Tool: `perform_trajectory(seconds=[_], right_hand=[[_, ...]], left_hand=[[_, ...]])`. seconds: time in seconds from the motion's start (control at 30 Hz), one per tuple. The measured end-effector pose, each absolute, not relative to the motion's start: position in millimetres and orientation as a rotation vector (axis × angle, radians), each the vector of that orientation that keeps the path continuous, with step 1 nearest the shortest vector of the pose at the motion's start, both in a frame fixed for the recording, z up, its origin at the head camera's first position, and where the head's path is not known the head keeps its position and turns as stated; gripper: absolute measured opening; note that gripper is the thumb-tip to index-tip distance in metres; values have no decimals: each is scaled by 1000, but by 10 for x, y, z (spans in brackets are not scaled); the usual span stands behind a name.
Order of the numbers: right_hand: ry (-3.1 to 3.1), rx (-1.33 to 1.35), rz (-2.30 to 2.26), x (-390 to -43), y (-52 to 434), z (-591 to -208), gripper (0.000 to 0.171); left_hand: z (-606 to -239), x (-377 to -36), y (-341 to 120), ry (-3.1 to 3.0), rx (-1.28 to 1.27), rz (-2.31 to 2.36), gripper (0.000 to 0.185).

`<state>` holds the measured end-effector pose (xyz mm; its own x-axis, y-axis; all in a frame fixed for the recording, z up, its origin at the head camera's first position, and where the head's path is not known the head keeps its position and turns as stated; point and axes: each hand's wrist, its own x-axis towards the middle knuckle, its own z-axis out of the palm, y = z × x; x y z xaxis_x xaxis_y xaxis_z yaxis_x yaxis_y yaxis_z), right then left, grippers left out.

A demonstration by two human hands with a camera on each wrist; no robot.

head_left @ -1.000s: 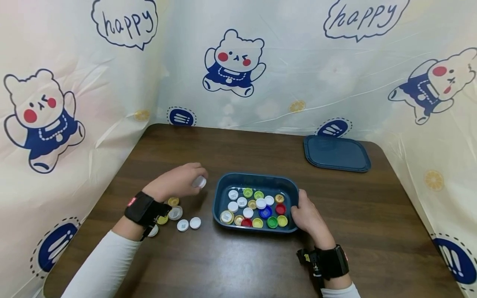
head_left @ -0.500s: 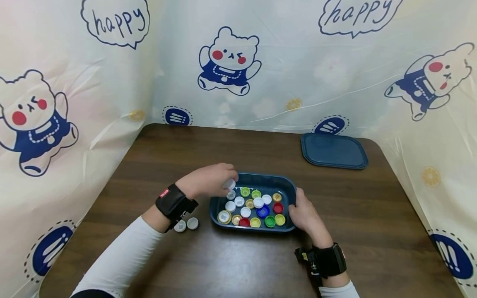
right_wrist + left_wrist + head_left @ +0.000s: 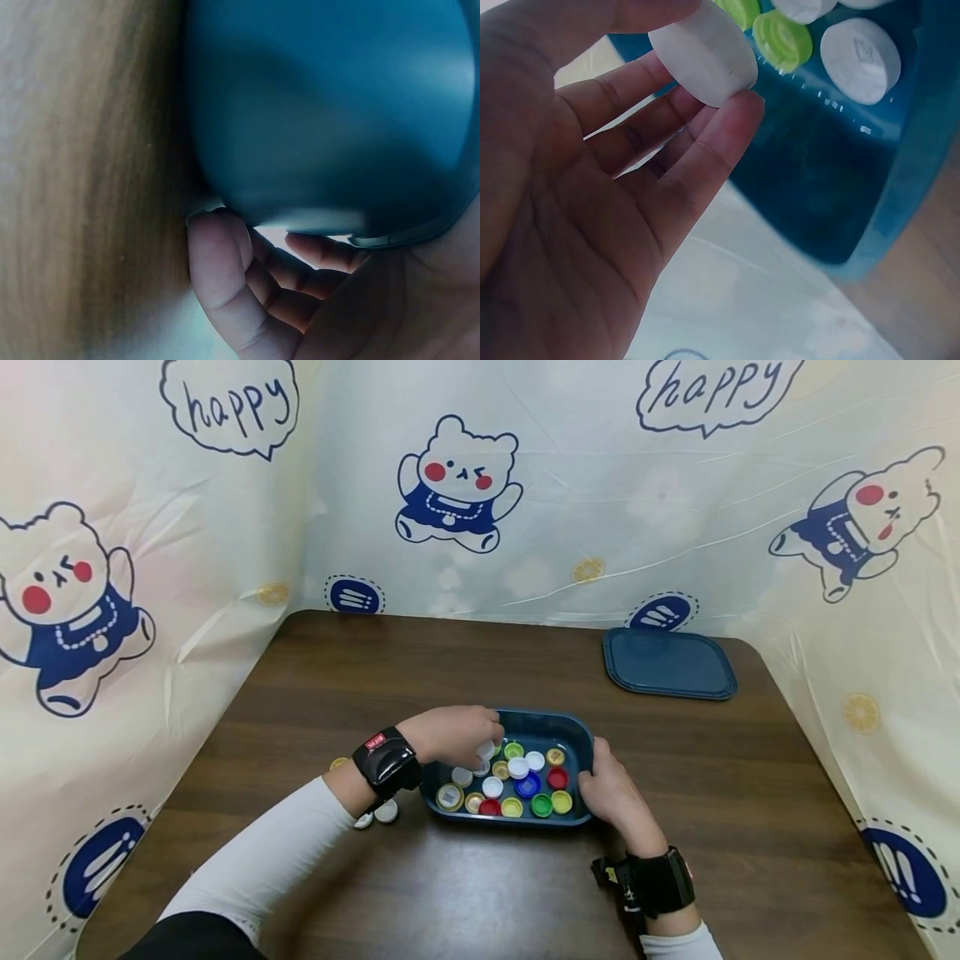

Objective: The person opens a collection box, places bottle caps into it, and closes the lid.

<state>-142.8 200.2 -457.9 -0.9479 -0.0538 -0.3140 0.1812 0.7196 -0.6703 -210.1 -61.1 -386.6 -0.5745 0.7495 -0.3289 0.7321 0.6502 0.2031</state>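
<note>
A person sits at a dark brown wooden worktop (image 3: 465, 877). The left hand (image 3: 453, 735) hovers over the left end of a dark blue rectangular plastic tray (image 3: 581, 731), pinching a round white plastic bottle cap (image 3: 703, 52) between thumb and fingertips. The right hand (image 3: 611, 793) grips the tray's right rim, fingers curled under its edge. The tray holds many small bottle caps in white, green, yellow, red and blue. This looks like the placing step; the cap seems ready to be let go into the tray.

The head view alone shows a few loose white caps (image 3: 386, 811) on the worktop beside the left wrist and a flat dark blue lid (image 3: 667, 662) far to the right. The left wrist view shows the pinch clearly; the right wrist view shows fingers (image 3: 225, 270) tucked beneath the tray's underside.
</note>
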Motion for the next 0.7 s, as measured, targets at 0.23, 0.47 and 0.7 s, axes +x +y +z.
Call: perform_trajectory(seconds=[0.23, 0.47, 0.7], right_hand=[[2616, 103, -1071, -1427, 1992, -4586, 55], [2614, 108, -1064, -1427, 1987, -4577, 55], [2603, 120, -1067, -1442, 1996, -4579, 56]], left_hand=[[-3930, -2080, -537, 2441, 1189, 0, 35], [-3950, -2066, -505, 2421, 1182, -22, 40], [-3896, -2053, -512, 2443, 1235, -49, 59]])
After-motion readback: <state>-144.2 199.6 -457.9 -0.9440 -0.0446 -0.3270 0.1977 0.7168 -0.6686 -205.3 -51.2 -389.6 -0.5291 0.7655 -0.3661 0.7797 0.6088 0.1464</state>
